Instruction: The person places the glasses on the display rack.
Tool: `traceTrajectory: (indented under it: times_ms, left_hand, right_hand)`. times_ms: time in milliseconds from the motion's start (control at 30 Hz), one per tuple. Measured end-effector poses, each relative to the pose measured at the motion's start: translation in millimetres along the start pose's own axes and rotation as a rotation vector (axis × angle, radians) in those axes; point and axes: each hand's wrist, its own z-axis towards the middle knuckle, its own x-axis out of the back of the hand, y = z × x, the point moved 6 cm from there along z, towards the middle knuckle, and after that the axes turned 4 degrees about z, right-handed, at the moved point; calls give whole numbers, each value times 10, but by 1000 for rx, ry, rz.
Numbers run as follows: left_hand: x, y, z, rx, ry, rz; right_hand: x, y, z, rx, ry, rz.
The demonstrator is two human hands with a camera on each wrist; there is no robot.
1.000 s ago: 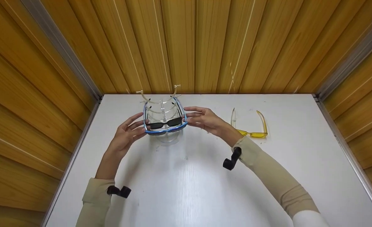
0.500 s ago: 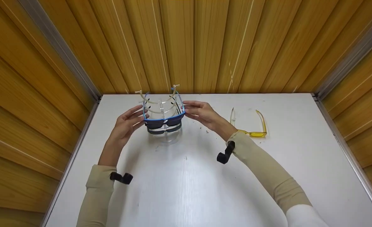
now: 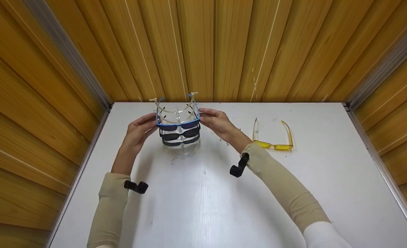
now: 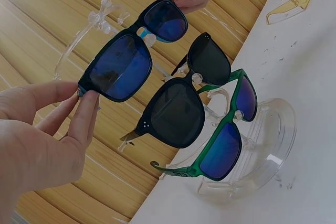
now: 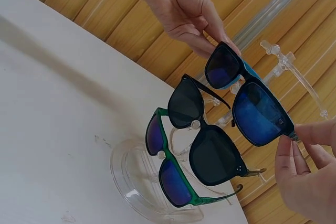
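Observation:
My left hand (image 3: 138,132) and right hand (image 3: 220,123) pinch the two sides of blue-and-black sunglasses (image 4: 119,66) by the hinges. These have dark blue mirrored lenses and stand at the upper part of a clear display stand (image 3: 183,153), their arms pointing back around it. Just below sit black sunglasses (image 5: 216,155) with grey lenses. Lowest on the stand hang green-framed sunglasses (image 4: 220,149) with blue-violet lenses. In the left wrist view, thumb and fingers meet at the frame's corner; the right wrist view shows the right hand's fingertips at the opposite corner.
Yellow glasses (image 3: 282,147) lie with arms unfolded on the white table (image 3: 203,206), right of the stand. The stand's top clear arm (image 5: 273,49) rises above the held pair. Wood-look walls (image 3: 231,51) border the table's back and sides.
Both hands have raised the blue-and-black sunglasses up the stand, from in front of the lower pairs to above the black ones. The yellow glasses have stayed put.

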Motion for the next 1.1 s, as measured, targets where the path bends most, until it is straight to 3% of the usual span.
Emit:
traceTrajectory:
  times_ms: [233,600,933,1100]
  left_hand:
    - [-17,-37,30,10,36,29]
    - [-8,-61,27,15,33,69]
    - [-7,-78,36,13,-8,76]
    - [70,-97,-15,2,-39,132]
  right_hand:
    - [33,34,11,0,21,-8]
    - [54,62,2,-11,-10,-74]
    - [101,44,-37,-13,-28,-86]
    - [166,32,-108,-9,-58,-116]
